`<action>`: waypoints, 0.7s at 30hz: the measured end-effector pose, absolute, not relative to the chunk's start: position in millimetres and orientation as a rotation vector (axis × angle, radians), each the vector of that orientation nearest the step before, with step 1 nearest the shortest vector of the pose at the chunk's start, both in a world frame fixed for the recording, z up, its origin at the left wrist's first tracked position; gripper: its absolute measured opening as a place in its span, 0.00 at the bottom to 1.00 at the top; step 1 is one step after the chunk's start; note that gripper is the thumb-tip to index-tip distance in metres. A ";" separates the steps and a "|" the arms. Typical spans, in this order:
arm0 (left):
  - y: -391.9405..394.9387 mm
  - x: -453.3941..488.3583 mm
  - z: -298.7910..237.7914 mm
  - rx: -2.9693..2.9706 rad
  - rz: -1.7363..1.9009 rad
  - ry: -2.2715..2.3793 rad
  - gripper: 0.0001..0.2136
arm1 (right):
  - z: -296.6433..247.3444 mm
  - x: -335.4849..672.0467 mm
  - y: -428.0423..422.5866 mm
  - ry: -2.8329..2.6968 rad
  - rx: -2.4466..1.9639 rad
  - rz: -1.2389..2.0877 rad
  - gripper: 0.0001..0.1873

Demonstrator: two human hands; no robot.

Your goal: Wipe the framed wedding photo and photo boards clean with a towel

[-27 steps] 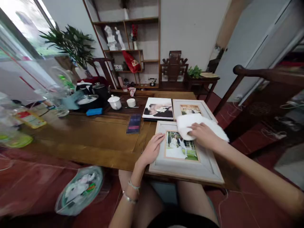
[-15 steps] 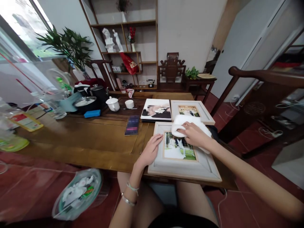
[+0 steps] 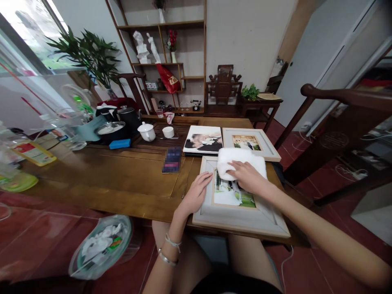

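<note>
A white picture frame (image 3: 232, 219) with a photo in its middle lies flat at the near edge of the wooden table. My left hand (image 3: 197, 192) rests flat on the frame's left side, fingers stretched out. Folded in my right hand (image 3: 246, 174) is a white cloth (image 3: 241, 157), pressed on the upper part of the frame and over the photo's top edge. Behind it lie a second picture frame (image 3: 269, 147) and a white-edged photo panel (image 3: 203, 134). The cloth and my right hand hide part of the photo.
Left of the frames are a phone (image 3: 171, 160), a white lidded cup (image 3: 147, 131), a small white bowl (image 3: 168, 131) and a blue block (image 3: 120, 143). Bottles (image 3: 33, 151) stand far left. Below is a lined bin (image 3: 122, 245); a wooden chair (image 3: 324, 118) stands at right.
My right hand has slid the white cloth slightly left along the top of the frame, now covering more of the photo's upper edge. My left hand stays on the frame.
</note>
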State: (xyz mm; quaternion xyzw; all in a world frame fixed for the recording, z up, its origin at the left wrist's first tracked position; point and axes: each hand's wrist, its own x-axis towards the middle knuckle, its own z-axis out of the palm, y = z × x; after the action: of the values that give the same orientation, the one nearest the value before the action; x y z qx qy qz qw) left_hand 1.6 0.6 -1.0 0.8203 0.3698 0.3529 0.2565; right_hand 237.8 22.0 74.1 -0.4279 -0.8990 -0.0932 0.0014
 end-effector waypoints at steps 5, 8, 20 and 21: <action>0.4 1.0 -2.1 2.209 0.967 0.991 0.23 | 89.2 291.9 17.3 -2.808 -1.618 -0.386 0.29; 0.0 0.8 -1.7 2.201 0.981 0.983 0.23 | 91.4 297.1 -2.8 -2.841 -1.571 -0.350 0.31; -1.0 0.7 2.4 2.202 0.959 0.981 0.22 | 64.5 263.6 -65.1 -2.783 -1.301 0.030 0.33; -1.0 0.5 2.3 2.202 0.959 0.979 0.22 | 62.7 270.0 -49.4 -2.745 -1.349 -0.046 0.33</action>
State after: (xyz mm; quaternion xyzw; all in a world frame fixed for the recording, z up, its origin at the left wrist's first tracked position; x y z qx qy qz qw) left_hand 0.5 -1.0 2.3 0.8173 0.3634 0.3561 0.2706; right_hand 270.0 -49.4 62.7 -0.4406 -0.8966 -0.0150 0.0414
